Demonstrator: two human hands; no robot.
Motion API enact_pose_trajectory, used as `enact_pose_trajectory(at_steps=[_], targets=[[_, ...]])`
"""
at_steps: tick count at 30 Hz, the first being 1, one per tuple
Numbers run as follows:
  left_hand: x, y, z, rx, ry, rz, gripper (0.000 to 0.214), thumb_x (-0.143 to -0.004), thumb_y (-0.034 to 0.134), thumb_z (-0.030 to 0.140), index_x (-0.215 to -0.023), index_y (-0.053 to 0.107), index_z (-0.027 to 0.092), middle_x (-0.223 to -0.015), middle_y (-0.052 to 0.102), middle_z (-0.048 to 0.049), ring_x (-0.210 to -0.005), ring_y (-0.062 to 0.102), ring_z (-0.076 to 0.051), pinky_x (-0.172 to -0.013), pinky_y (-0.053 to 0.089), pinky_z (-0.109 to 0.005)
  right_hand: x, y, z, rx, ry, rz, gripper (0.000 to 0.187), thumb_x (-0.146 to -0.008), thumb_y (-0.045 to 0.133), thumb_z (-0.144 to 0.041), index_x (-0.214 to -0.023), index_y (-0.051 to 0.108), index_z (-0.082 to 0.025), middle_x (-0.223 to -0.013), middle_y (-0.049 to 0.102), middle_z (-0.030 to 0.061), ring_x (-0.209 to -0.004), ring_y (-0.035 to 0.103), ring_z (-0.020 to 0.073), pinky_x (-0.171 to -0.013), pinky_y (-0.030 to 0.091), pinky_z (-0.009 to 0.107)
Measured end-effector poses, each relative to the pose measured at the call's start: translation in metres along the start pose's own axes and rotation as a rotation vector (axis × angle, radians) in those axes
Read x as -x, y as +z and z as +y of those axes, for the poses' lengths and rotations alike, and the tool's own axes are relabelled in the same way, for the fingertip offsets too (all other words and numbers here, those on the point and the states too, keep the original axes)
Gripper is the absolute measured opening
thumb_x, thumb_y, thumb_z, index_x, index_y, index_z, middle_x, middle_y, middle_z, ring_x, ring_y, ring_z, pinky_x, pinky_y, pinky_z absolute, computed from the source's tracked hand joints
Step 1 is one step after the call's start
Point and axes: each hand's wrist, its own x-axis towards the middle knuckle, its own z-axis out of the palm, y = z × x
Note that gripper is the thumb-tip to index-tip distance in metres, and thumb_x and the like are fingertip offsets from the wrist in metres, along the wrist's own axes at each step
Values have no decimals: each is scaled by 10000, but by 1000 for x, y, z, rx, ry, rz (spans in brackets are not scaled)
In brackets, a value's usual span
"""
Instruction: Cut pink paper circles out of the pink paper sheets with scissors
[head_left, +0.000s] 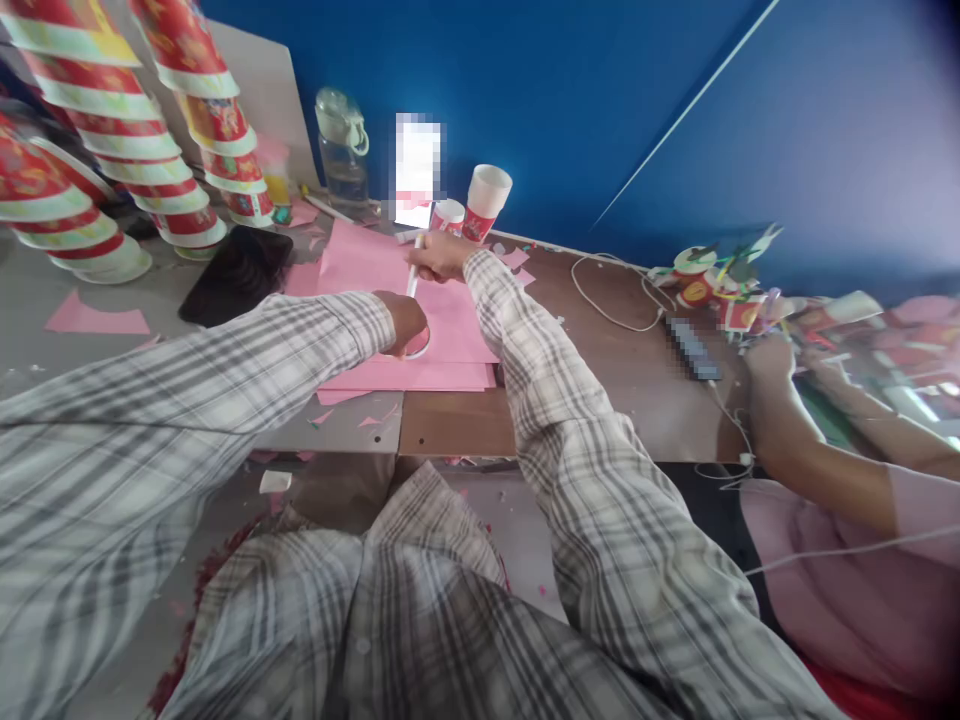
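Pink paper sheets (360, 280) lie stacked in front of me. Over them, my left hand (405, 322) curls around a round red piece with a white rim (418, 343), mostly hidden under the fingers. My right hand (442, 257), a little farther away, is closed on a slim white pen-like stick (413, 280), which slants down toward the left hand. Just behind the right hand stand a short red-and-white paper cup (448, 214) and a taller one (489, 192). A lit phone screen (417, 170) leans upright behind the paper.
Tall stacks of red paper cups (142, 150) rise at left, near a black phone (238, 275). A clear water bottle (342, 150) stands by the blue wall. Pink scraps (97, 315) litter the table. At right, a co-worker's hands (771, 362) are beside paper crafts, a blurred device and cables.
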Motion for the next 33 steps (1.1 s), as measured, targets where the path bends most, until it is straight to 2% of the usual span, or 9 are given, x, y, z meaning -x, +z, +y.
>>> enact_pose_trajectory(at_steps=[3, 9, 12, 15, 20, 25, 26, 30, 33], targets=[[-1, 1, -1, -17, -1, 1, 490, -511, 685, 292, -975, 583, 167, -998, 563, -119, -922, 497, -269, -743, 390, -407, 19, -3, 13, -84, -11, 51, 295, -863, 463, -231, -664, 538, -26, -335, 461, -63, -326, 319, -13, -384, 223, 143], [-5, 6, -7, -25, 29, 36, 497, -525, 673, 334, -980, 567, 163, -1023, 545, -115, -931, 493, -258, -740, 393, -389, 49, -3, 30, -247, 4, 211, 211, -831, 548, -246, -741, 546, -56, -354, 459, -65, -342, 327, 24, -371, 216, 176], [-7, 10, -11, -9, 35, 55, 555, -512, 676, 356, -1013, 546, 155, -1073, 506, -134, -916, 504, -269, -719, 399, -393, 68, -4, 28, -328, -32, 348, 230, -898, 428, -276, -810, 533, -91, -403, 451, -71, -356, 328, 35, -374, 245, 173], [-5, 16, -15, 12, 30, 79, 578, -533, 650, 394, -1046, 523, 159, -1109, 468, -137, -866, 531, -255, -689, 408, -386, 91, -2, 24, -569, -90, 523, 200, -926, 368, -253, -917, 511, -114, -458, 483, -64, -353, 322, 33, -381, 240, 178], [5, 29, -18, -21, 49, 169, 439, -629, 564, 391, -1008, 549, 170, -1237, 347, -138, -807, 550, -217, -694, 403, -391, 123, 19, 28, -830, -131, 561, 232, -894, 445, -347, -934, 511, -128, -512, 512, -48, -365, 349, 23, -389, 250, 163], [16, 43, -26, -96, 88, 275, 282, -711, 461, 278, -940, 597, 186, -1301, 280, -106, -762, 550, -190, -724, 386, -430, 131, 42, 37, -864, -150, 606, 332, -832, 513, -443, -895, 532, -118, -518, 483, -45, -376, 340, 27, -381, 266, 160], [18, 45, -31, -103, 94, 308, 288, -719, 447, 284, -945, 594, 183, -1301, 279, -101, -754, 547, -181, -725, 388, -426, 131, 44, 37, -865, -154, 621, 330, -833, 506, -441, -894, 534, -117, -523, 482, -42, -377, 340, 28, -381, 267, 161], [31, 46, -62, 87, 58, 757, 287, -751, 386, 329, -860, 603, 175, -1208, 371, -65, -869, 503, -181, -768, 387, -389, 129, 53, 35, -835, -163, 698, 272, -850, 471, -371, -941, 537, -122, -564, 502, -34, -382, 361, 28, -389, 285, 157], [38, 45, -87, 202, -87, 993, 301, -753, 377, 331, -888, 580, 156, -1184, 382, -76, -939, 464, -190, -744, 395, -349, 126, 62, 32, -793, -154, 736, 238, -841, 482, -294, -1006, 536, -131, -603, 531, -28, -404, 418, 35, -420, 335, 160]])
